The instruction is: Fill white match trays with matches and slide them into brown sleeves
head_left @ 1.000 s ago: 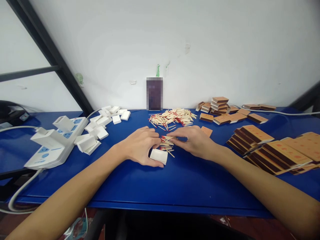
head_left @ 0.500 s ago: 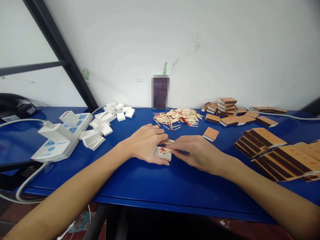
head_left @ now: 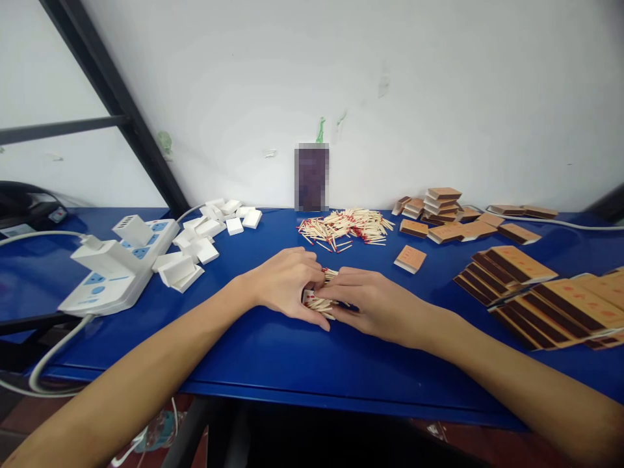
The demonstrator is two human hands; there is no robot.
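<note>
White and half-hidden, the tray [head_left: 309,296] inside the curled left hand [head_left: 290,284] already holds matches [head_left: 322,307], right hand [head_left: 370,300] narrowed over them, grip unclear, a loose pile [head_left: 347,227] unboxed beyond.

We're looking at a blue table [head_left: 292,367], pale matches [head_left: 370,224] tipped red, plain white trays [head_left: 209,227], there, tan-orange matchbox sleeves [head_left: 524,262] with dark brown sides and reddish marks! We spot light-blue panels [head_left: 95,278] on the white power strip [head_left: 117,296].
</note>
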